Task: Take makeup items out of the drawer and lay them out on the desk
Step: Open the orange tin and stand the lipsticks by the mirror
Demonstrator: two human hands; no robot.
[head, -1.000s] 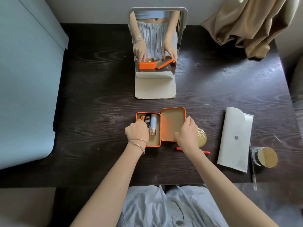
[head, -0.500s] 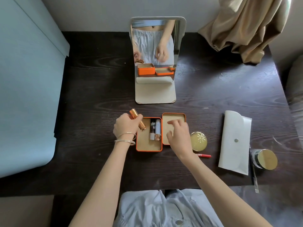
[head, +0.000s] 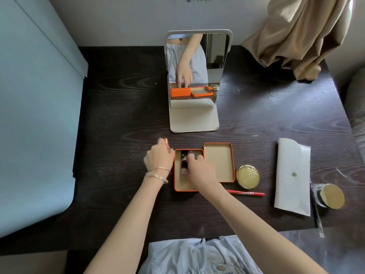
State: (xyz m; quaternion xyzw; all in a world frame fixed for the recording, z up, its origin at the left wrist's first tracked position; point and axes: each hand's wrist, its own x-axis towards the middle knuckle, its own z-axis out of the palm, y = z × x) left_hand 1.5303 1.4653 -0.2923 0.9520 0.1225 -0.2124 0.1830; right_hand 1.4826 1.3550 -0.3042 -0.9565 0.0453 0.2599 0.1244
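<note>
Reaching into the orange tin [head: 178,187] at the desk's [head: 122,107] near centre, the right hand [head: 198,171] curls onto a tube inside; the left hand [head: 159,159], just left, holds a gold lipstick [head: 166,140]. Next, I judge: lift and lay both out.

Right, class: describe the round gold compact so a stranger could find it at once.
Start at the standing mirror and come forward to the open orange tin. The round gold compact sits just right of its lid, above a red pencil; unlike the gold-lidded jar, it bears a white starburst mark.
</note>
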